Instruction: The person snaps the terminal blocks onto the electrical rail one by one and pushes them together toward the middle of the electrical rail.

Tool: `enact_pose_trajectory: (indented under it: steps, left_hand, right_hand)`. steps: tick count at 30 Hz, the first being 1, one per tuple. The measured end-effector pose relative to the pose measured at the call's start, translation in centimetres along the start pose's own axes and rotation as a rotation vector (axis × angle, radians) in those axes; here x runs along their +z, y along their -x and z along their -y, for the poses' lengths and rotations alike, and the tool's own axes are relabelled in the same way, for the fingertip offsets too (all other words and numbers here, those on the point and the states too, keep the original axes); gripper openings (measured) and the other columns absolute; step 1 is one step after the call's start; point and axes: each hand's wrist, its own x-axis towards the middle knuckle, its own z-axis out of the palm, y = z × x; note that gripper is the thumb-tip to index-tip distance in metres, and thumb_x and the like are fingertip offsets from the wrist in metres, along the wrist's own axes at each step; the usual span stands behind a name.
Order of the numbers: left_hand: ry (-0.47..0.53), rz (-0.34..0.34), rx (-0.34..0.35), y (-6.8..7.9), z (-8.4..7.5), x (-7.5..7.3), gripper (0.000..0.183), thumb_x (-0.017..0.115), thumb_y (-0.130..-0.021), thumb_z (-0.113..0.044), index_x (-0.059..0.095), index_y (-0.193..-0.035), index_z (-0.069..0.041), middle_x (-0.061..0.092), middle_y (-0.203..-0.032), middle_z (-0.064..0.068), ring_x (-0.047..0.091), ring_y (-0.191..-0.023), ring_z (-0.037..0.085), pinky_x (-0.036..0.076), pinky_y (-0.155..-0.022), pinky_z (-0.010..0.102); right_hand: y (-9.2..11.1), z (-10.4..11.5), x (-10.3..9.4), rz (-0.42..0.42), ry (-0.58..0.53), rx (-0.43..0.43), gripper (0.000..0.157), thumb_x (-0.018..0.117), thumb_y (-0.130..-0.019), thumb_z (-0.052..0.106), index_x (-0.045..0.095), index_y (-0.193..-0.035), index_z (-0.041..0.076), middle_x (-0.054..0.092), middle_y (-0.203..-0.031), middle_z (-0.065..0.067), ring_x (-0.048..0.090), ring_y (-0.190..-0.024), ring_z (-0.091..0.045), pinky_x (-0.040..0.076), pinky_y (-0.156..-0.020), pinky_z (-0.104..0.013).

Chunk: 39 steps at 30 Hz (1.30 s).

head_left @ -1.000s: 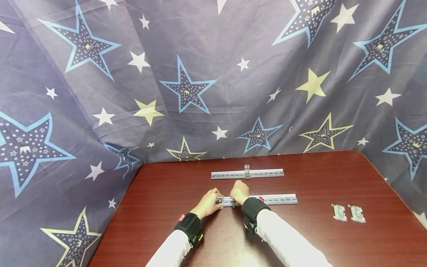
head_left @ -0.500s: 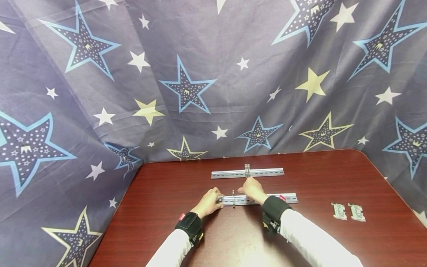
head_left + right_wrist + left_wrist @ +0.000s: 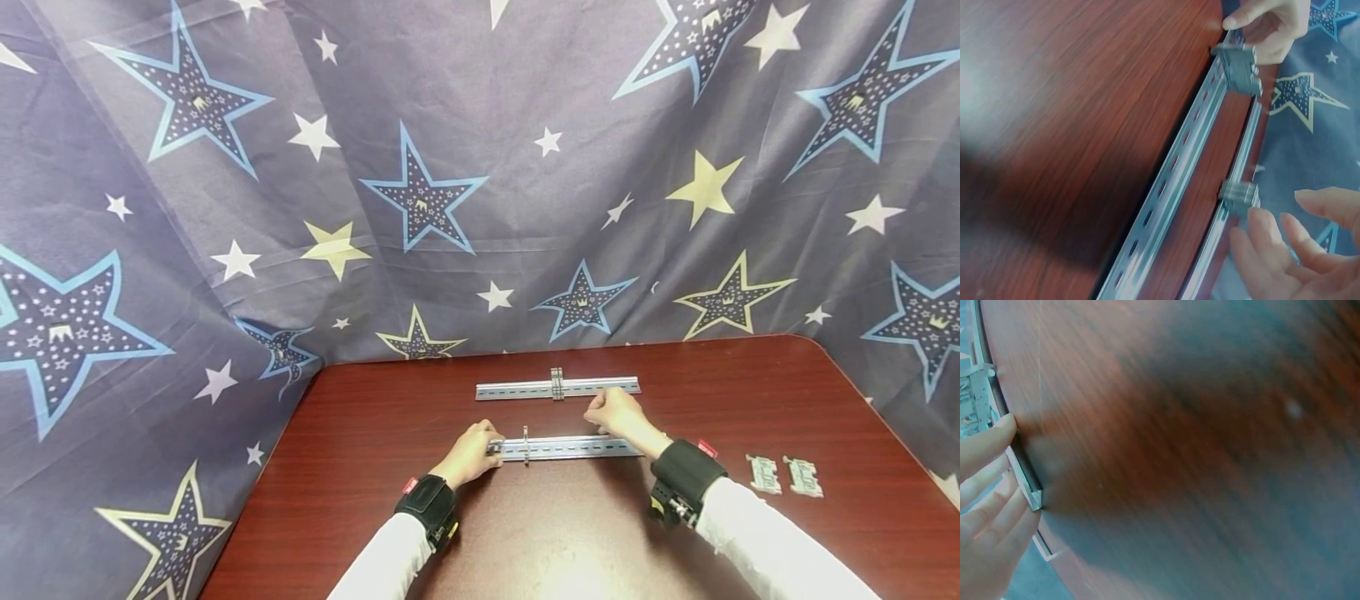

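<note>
Silvery metal shows between the thumb and fingers of the left hand point(image 3: 471, 452), which pinches the left end of the near DIN rail point(image 3: 570, 448). Straight and shiny, with dark slots between raised edges, the rail lies lengthwise on the red-brown desk point(image 3: 375, 408). One thin grey terminal block point(image 3: 526, 446) stands clipped across it, near that hand. Behind runs the far DIN rail point(image 3: 517, 390), bearing a block cluster point(image 3: 557, 384). The right hand point(image 3: 618, 412) hovers unclosed, thumb and fingertips parted, holding nothing. Farther right lie two pale loose terminal blocks point(image 3: 804, 477).

Fingers cover the near rail's left tip in the head view; the right wrist hides its other end. The cluster's exact count is hard to make out.
</note>
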Motion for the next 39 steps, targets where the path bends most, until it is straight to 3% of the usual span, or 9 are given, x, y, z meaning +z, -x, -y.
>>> enact_pose_trajectory:
  steps: [25,39]
  left_hand:
    - [-0.020,-0.031,0.041,0.2,-0.1,0.1,0.025,0.073,-0.067,-0.013,0.066,-0.089,-0.003,0.053,-0.083,0.007,0.050,-0.079,0.021,0.043,-0.071,0.030]
    - [-0.021,-0.029,0.044,0.1,0.0,0.0,0.025,0.073,-0.068,-0.013,0.066,-0.089,-0.002,0.054,-0.084,0.007,0.051,-0.080,0.021,0.043,-0.071,0.031]
  right_hand:
    - [3.6,-7.6,-7.6,-0.058,0.009,0.000,0.024,0.057,-0.077,0.013,0.057,-0.086,-0.010,0.063,-0.072,-0.018,0.062,-0.059,-0.026,0.042,-0.048,-0.027]
    - [5.6,-10.7,-10.0,-0.096,0.098,0.047,0.026,0.057,-0.077,0.014,0.058,-0.086,-0.010,0.063,-0.069,-0.014,0.061,-0.056,-0.020,0.041,-0.055,-0.032]
